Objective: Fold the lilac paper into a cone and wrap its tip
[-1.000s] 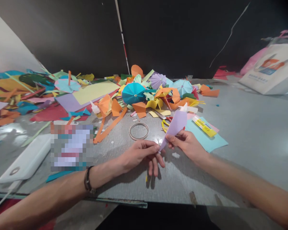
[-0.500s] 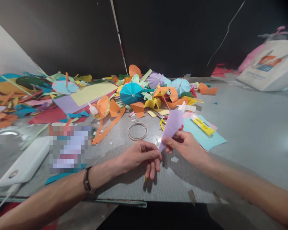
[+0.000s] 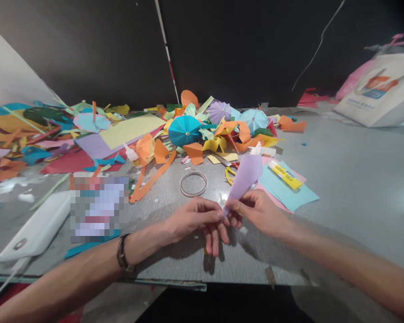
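One long grey tabletop (image 3: 357, 188) fills my feed, with a black wall (image 3: 87, 54) behind it and a white printed paper bag (image 3: 380, 94) at the far right. Across the far half spreads a heap of coloured paper scraps (image 3: 185, 152), and in it I can pick out a teal paper umbrella (image 3: 184, 131), a lilac paper umbrella (image 3: 219, 112) and a pale blue paper umbrella (image 3: 254, 120). Nearer me, a white power bank (image 3: 37, 226) lies at the left beside a pixelated patch (image 3: 96, 208) that I cannot read. A teal paper sheet (image 3: 289, 197) sits right of centre with a yellow glue stick (image 3: 285, 175) on it, and a ring of tape (image 3: 193, 184) lies just ahead of the hands. A lilac paper cone (image 3: 245, 177) stands tilted between the left hand (image 3: 195, 220) and the right hand (image 3: 259, 213), its narrow tip low and its wide end up and away. The right hand grips it near the tip between thumb and bent fingers. The left hand is nearly closed, its thumb and forefinger pinched at the very tip, its other fingers hanging down. A dark bracelet (image 3: 122, 253) circles the left wrist.
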Available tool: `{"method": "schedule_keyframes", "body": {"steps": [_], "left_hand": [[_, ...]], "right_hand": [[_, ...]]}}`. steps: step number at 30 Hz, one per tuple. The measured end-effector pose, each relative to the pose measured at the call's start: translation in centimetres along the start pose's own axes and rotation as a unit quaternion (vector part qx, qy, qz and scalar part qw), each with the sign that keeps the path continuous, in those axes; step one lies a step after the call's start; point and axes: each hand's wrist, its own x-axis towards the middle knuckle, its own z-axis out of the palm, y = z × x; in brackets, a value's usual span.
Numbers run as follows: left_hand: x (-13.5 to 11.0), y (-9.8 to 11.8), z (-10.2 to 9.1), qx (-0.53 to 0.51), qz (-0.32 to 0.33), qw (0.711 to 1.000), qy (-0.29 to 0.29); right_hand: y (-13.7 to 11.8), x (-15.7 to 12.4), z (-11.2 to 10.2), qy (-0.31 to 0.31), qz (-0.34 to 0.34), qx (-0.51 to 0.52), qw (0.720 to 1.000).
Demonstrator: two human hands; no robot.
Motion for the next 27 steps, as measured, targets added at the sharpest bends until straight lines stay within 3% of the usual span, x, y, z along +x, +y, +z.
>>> {"method": "schedule_keyframes", "body": {"steps": [5,16,27], "left_hand": [[-0.03,-0.14,-0.14,0.021,-0.003,1.000,-0.002],[-0.37,-0.39,0.31,0.067,0.000,0.996,0.061],[-0.43,-0.13,0.44,0.051,0.017,0.998,0.036]], "right_hand": [[-0.21,-0.09,0.06,0.019,0.009,0.008,1.000],[-0.34,-0.40,0.56,0.014,0.013,0.010,1.000],[-0.43,-0.42,0.11,0.021,0.010,-0.010,1.000]]}}
